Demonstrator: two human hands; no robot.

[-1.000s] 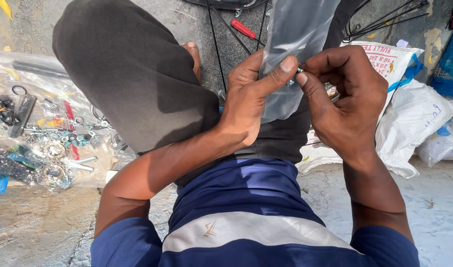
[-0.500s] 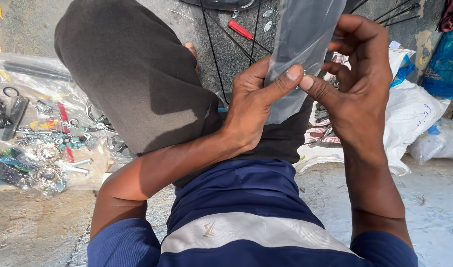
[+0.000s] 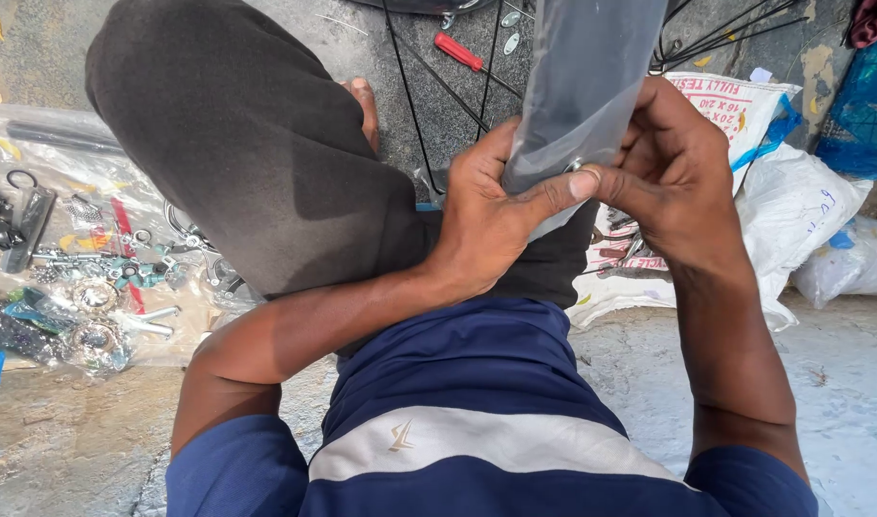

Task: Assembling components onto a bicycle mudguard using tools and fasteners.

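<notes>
Rough concrete floor (image 3: 840,402) lies around you. Right of the grey rim strip (image 3: 582,77), white printed sacks (image 3: 792,201) crowd your room. Your left hand (image 3: 486,215) and right hand (image 3: 673,177) pinch that strip.

- Bright daylight; the scene is well exposed.
- The ground (image 3: 840,383) at 4 o'clock is very pale, almost washed out.
- The grey strip (image 3: 582,86) at 12 o'clock has a soft shine.
- Dark shadow lies under the bent knee (image 3: 256,163) at 10 o'clock.
- The focus is sharp and the edges bend slightly.
</notes>
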